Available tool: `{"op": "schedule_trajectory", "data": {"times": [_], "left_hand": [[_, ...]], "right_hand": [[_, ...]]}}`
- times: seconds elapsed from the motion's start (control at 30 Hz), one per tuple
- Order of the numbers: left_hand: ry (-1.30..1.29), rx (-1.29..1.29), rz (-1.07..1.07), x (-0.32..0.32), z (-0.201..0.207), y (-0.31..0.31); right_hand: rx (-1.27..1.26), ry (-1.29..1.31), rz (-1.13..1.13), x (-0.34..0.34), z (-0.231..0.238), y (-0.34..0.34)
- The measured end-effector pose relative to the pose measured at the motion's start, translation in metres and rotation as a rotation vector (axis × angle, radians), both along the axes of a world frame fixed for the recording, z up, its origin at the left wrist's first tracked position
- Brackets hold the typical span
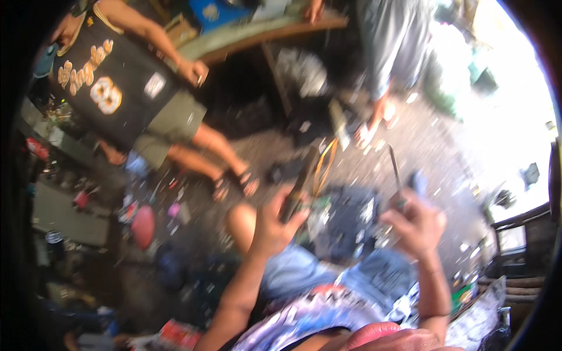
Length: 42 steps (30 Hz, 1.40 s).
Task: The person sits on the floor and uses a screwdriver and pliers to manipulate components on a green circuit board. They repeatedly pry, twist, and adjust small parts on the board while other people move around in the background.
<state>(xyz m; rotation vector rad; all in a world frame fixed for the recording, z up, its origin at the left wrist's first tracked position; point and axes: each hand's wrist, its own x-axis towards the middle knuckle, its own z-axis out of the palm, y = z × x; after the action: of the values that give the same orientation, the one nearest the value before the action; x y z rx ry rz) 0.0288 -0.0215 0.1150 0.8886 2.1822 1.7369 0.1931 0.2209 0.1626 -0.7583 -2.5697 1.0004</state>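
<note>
My left hand (275, 225) is closed around a long dark piece (302, 178), tilted with its far end up and to the right; blur hides its exact kind. Yellow-orange wires (325, 167) loop beside its far end. In my right hand (417, 225) is a screwdriver (395, 165), its thin shaft pointing away from me and apart from the dark piece. The fingers cover most of its handle. Below and between both hands, a dark boxy object (351, 213) with shiny patches lies near my knees.
A person in a black jersey (111, 88) stands at the far left, and another person's grey trousers (395, 41) show at the far right. A wooden bench (269, 41) spans the back. Scraps litter the ground, with a red oval object (143, 227) at left.
</note>
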Motion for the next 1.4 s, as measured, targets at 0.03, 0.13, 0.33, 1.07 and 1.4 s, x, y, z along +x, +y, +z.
{"op": "schedule_trajectory", "data": {"times": [0.03, 0.13, 0.33, 1.07, 1.4], "left_hand": [[-0.062, -0.012, -0.039, 0.001, -0.008, 0.001], [-0.216, 0.090, -0.054, 0.001, -0.045, 0.031], [-0.325, 0.191, 0.132, 0.031, -0.100, 0.049], [-0.578, 0.087, -0.001, 0.079, -0.176, 0.016], [-0.621, -0.076, -0.238, 0.091, -0.207, 0.026]], "right_hand": [[-0.268, 0.162, 0.052, -0.008, -0.032, 0.001], [-0.588, 0.336, 0.124, -0.025, -0.085, -0.011], [-0.389, 0.184, 0.118, -0.024, -0.105, -0.052], [-0.410, 0.248, 0.070, 0.035, -0.185, -0.089], [-0.016, -0.285, 0.043, 0.041, -0.154, -0.072]]}}
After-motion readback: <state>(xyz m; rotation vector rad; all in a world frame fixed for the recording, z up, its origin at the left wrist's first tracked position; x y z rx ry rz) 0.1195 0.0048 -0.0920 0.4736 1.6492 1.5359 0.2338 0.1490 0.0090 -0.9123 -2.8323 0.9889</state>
